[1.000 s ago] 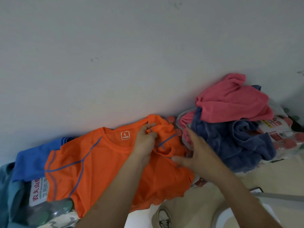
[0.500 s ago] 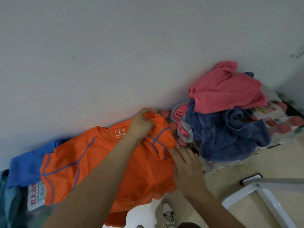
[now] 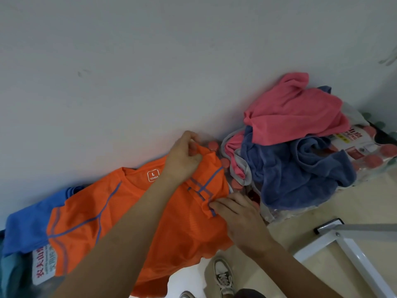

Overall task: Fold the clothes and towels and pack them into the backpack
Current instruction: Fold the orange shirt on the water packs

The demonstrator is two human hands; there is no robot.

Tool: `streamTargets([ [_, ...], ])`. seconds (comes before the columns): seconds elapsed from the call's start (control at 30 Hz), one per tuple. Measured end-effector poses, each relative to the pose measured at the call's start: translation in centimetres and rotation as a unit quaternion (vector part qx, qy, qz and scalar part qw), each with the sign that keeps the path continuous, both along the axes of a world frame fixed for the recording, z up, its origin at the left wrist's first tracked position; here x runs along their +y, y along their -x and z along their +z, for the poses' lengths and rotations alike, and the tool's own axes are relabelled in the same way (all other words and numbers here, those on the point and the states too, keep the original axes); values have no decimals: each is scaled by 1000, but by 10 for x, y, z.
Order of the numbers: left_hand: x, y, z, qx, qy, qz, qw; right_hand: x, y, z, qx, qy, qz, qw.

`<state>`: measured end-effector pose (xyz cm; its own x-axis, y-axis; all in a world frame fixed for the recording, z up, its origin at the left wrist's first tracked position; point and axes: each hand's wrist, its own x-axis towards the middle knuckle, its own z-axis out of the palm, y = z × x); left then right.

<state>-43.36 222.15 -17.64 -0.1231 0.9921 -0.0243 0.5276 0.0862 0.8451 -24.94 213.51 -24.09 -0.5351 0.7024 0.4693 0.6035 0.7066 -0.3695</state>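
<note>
An orange T-shirt [image 3: 120,214] with blue seams lies spread against the wall, its collar label facing up. My left hand [image 3: 182,160] grips the shirt's right shoulder near the wall. My right hand [image 3: 238,214] pinches the folded-over right sleeve at its hem. To the right a pink towel [image 3: 294,112] is heaped on a blue towel [image 3: 300,173], both crumpled. A blue garment [image 3: 30,229] lies under the orange shirt at the left. No backpack is in view.
The clothes lie on shrink-wrapped packs of bottles [image 3: 369,151] with red caps along a white wall [image 3: 171,61]. A white metal frame [image 3: 348,244] stands at the lower right on the beige floor. My shoe [image 3: 223,276] shows at the bottom.
My left hand moved up along the shoulder towards the wall. My right hand left the towel pile and took the sleeve's hem, and the sleeve now lies folded over the shirt.
</note>
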Motion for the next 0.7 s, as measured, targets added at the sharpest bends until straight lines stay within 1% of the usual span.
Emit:
streamTargets([
  [0.03, -7, 7, 3, 15, -22, -26, 999, 0, -1, 0, 4, 5, -2, 1000],
  [0.07, -17, 14, 4, 48, -33, -64, 996, 0, -1, 1, 8, 11, -3, 1000],
  [0.13, -33, 28, 1, 155, -25, -143, 977, 0, -1, 1, 14, 21, -6, 1000],
  [0.17, -37, 34, -4, 194, -18, -167, 966, -1, -1, 1, 15, 24, -6, 1000],
  [0.2, -39, 39, -8, 213, -11, -180, 960, -1, -1, 1, 14, 25, -8, 1000],
  [0.3, -35, 49, -14, 213, -14, -207, 955, -1, 0, 1, 17, 23, -28, 999],
  [0.4, -30, 59, -15, 210, 11, -225, 952, -2, -1, -1, 30, 27, -42, 998],
  [0.47, -29, 60, -17, 217, -9, -229, 949, -2, -1, -1, 31, 18, -45, 998],
  [0.53, -28, 59, -17, 198, -36, -198, 959, -3, 0, -2, 30, 4, -46, 998],
  [0.57, -28, 59, -17, 170, -34, -153, 973, -3, 0, -1, 29, -2, -45, 999],
  [0.63, -25, 61, -18, 74, 1, -39, 996, -3, 0, -1, 22, -7, -40, 999],
  [0.67, -24, 63, -20, 24, 29, 1, 999, -3, -1, -1, 15, -9, -36, 999],
  [0.7, -22, 64, -21, -6, 59, 21, 998, -2, -1, -1, 9, -10, -31, 999],
])
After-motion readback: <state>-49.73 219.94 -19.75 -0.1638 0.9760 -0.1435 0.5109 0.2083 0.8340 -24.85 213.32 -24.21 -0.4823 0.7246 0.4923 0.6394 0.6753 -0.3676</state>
